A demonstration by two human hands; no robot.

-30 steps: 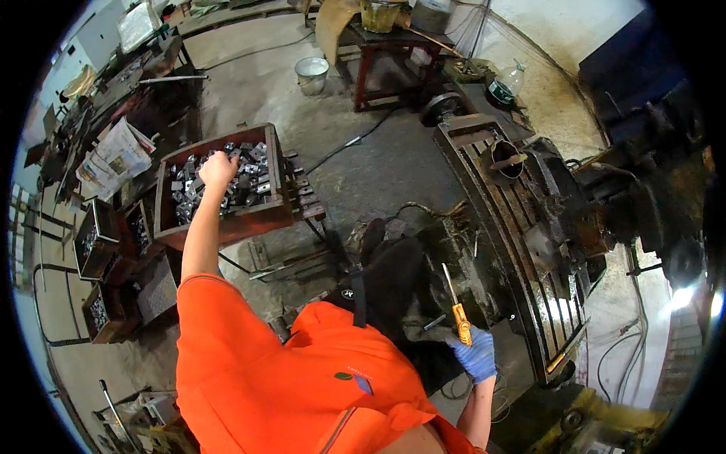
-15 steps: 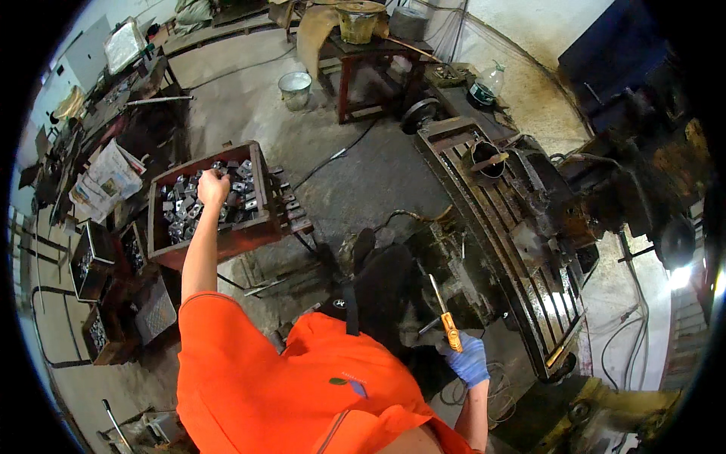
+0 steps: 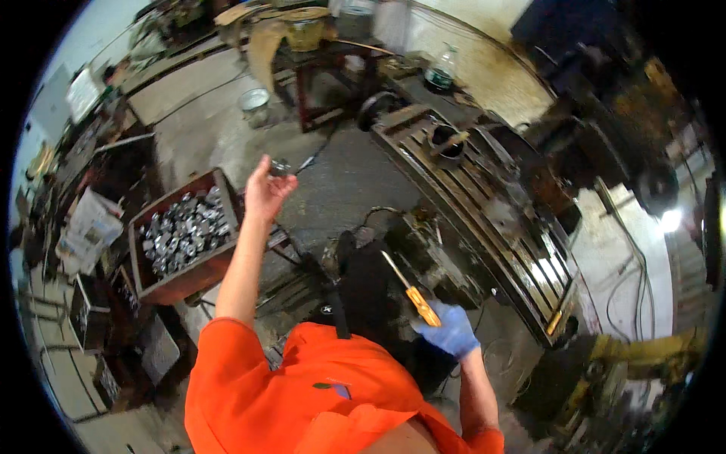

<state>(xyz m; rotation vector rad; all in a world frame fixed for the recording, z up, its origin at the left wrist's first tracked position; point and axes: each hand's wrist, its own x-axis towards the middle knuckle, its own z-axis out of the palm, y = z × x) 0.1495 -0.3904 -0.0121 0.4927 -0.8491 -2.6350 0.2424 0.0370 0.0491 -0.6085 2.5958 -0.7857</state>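
Observation:
My bare left hand (image 3: pixel 266 195) is raised to the right of a reddish open box (image 3: pixel 181 286). Between its thumb and fingers is a small metal part (image 3: pixel 280 167), dark and shiny, its exact shape blurred. The box holds many small metal blocks (image 3: pixel 187 231) of a similar look. In a blue glove, my right hand (image 3: pixel 451 331) is closed around the yellow-orange handle of a screwdriver (image 3: pixel 420 303). The screwdriver's pale shaft points up and to the left, in front of my body.
A slotted metal machine table (image 3: pixel 484 227) runs along the right, with a round pot (image 3: pixel 448 142) on it. Smaller boxes of parts (image 3: pixel 89 310) stand at the left. Farther off are a metal bucket (image 3: pixel 255 108) and a dark stand bearing a yellowish bucket (image 3: pixel 305 34).
My left hand has come out of the box and moved right, carrying a metal part. My right hand has shifted slightly up and left with the screwdriver. The view has turned rightward.

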